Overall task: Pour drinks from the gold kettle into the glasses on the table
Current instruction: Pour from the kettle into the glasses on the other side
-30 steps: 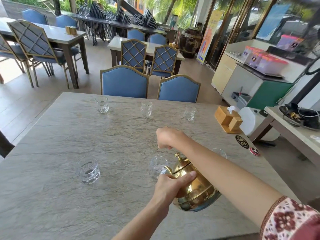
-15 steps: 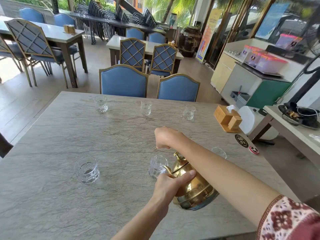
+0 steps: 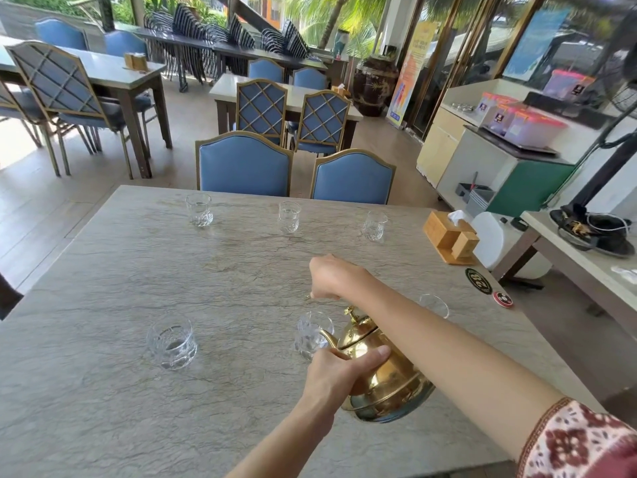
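The gold kettle (image 3: pixel 386 384) hangs tilted above the grey stone table (image 3: pixel 103 270), its spout at the rim of the near middle glass (image 3: pixel 312 334). My right hand (image 3: pixel 332 276) is closed on the kettle's handle above the lid. My left hand (image 3: pixel 339 376) presses against the kettle's body from the left. Another glass (image 3: pixel 171 341) stands near left, and one (image 3: pixel 435 304) peeks out behind my right forearm. Three glasses stand along the far edge: left (image 3: pixel 199 209), middle (image 3: pixel 289 216), right (image 3: pixel 374 225).
A wooden napkin holder (image 3: pixel 450 236) sits at the table's right edge, with two round stickers (image 3: pixel 478 281) nearer me. Two blue chairs (image 3: pixel 243 165) stand at the far side. A second table (image 3: pixel 586 267) lies to the right. More tables and chairs fill the background.
The kettle and both hands have held nearly still at the middle glass; the view has shifted slightly.
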The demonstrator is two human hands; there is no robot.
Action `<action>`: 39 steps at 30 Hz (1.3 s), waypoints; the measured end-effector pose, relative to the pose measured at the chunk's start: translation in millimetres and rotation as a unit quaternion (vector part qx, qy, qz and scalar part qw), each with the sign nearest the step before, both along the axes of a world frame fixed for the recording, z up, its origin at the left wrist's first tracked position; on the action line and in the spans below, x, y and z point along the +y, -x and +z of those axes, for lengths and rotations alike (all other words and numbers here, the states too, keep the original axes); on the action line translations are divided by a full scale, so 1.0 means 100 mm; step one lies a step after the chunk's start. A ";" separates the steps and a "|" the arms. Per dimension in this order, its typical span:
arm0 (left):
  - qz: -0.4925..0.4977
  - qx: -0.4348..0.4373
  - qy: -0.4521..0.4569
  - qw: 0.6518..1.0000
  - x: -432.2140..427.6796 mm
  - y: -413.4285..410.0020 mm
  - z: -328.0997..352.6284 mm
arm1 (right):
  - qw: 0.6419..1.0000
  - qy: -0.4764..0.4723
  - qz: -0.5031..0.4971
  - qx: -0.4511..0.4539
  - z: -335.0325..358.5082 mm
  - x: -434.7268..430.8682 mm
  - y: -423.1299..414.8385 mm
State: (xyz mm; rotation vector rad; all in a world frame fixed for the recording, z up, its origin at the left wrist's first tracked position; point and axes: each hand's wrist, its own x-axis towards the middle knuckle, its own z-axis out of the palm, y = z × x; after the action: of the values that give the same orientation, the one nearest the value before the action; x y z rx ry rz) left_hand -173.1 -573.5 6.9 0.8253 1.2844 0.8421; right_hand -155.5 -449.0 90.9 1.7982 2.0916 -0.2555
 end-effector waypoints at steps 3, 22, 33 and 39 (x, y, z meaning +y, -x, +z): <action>0.004 0.056 -0.019 0.998 -0.03 -0.03 -0.09 | 0.998 -0.013 -0.014 0.058 -0.01 -0.05 -0.19; -0.122 0.321 -0.243 0.907 0.17 -1.31 0.52 | 0.951 -0.192 -0.081 0.228 1.04 -0.45 -2.05; -0.197 0.182 -0.086 0.960 0.51 -2.47 0.02 | 0.987 -0.030 -0.096 0.122 0.33 0.18 -3.05; -0.127 0.159 -0.076 0.976 0.66 -2.74 -0.02 | 0.993 -0.006 -0.063 0.098 0.22 0.51 -3.09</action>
State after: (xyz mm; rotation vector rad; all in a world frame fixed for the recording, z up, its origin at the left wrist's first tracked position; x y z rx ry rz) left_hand 100.9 -507.8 4.6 1.2571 1.3658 0.6242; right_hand 153.8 -398.3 112.9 1.9873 2.1123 -0.4725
